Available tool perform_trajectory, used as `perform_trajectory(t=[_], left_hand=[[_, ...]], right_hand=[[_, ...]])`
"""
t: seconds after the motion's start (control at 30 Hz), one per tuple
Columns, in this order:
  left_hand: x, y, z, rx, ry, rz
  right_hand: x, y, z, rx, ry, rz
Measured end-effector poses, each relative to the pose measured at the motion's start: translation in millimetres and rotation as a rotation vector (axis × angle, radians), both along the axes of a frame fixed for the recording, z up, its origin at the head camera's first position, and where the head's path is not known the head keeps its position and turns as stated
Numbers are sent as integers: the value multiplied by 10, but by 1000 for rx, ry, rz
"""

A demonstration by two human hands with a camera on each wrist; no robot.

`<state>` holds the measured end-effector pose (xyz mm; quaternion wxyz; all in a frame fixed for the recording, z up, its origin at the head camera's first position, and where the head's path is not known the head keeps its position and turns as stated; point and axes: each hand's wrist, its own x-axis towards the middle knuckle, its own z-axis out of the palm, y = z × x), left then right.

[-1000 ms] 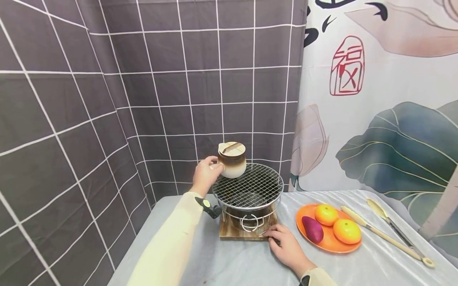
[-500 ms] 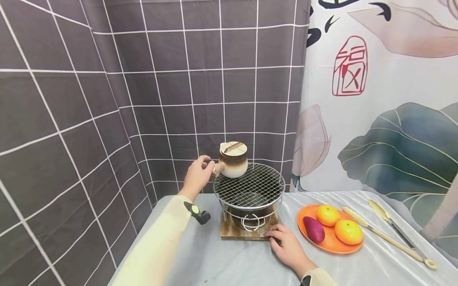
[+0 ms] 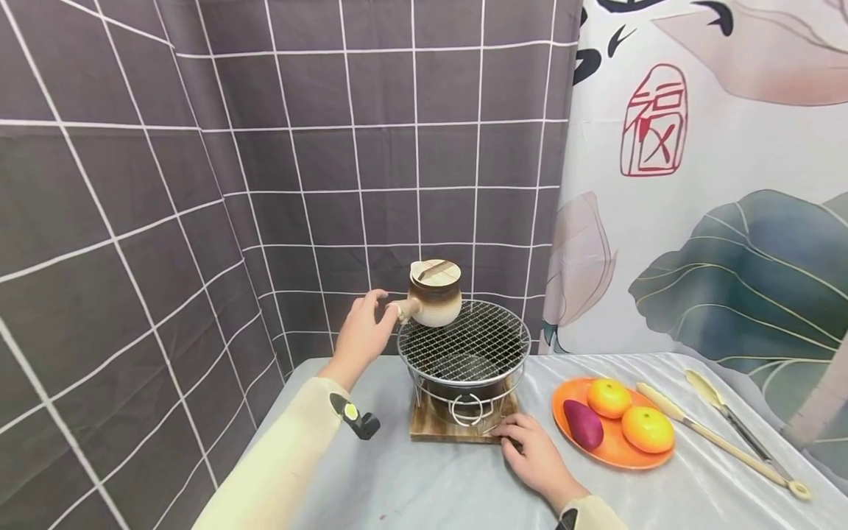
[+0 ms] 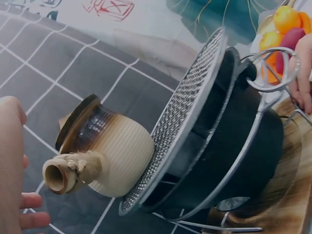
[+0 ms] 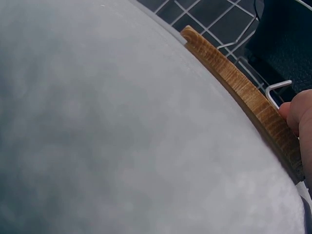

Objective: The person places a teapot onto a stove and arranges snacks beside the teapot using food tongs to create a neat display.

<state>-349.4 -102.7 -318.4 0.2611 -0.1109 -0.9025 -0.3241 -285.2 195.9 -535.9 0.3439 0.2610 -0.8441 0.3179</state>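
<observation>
A small lidded clay pot (image 3: 439, 303), brown above and cream below, stands on the left part of the round wire grill rack (image 3: 486, 350). Its stubby side handle (image 4: 73, 170) points left, bound with cord. Just beyond the handle's end is my left hand (image 3: 360, 335), fingers spread and holding nothing. Below the rack are a dark charcoal stove (image 4: 243, 141) and its wire stand (image 3: 467, 412), on a wooden board (image 3: 440, 428). At the board's front right corner, my right hand (image 3: 535, 456) holds on with fingers on top and thumb at the front. Part of that grip is hidden.
To the right, an orange plate (image 3: 619, 458) bears two oranges (image 3: 647, 430) and a purple sweet potato (image 3: 583, 424). Tongs (image 3: 722, 439) with pale tips and wooden arms lie farther right on the grey cloth. Tile-patterned curtains (image 3: 391, 162) hang close behind and left.
My left hand has let go of the pot's handle and drawn back left. The pot stays on the rack. My right hand keeps its place, while the head view shifts slightly.
</observation>
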Motion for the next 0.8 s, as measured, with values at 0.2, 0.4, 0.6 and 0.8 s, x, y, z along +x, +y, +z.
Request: perform_trajectory(t=[0.2, 0.4, 0.6, 0.8], left_hand=[[116, -42, -94, 5, 54, 65], [196, -88, -297, 66, 68, 71], [277, -52, -623, 93, 34, 19], [363, 35, -894, 108, 16, 3]], right_hand=[[-4, 2, -2, 1, 8, -1], [2, -7, -5, 2, 39, 8], [12, -8, 16, 2, 4, -6], [12, -9, 13, 8, -5, -14]])
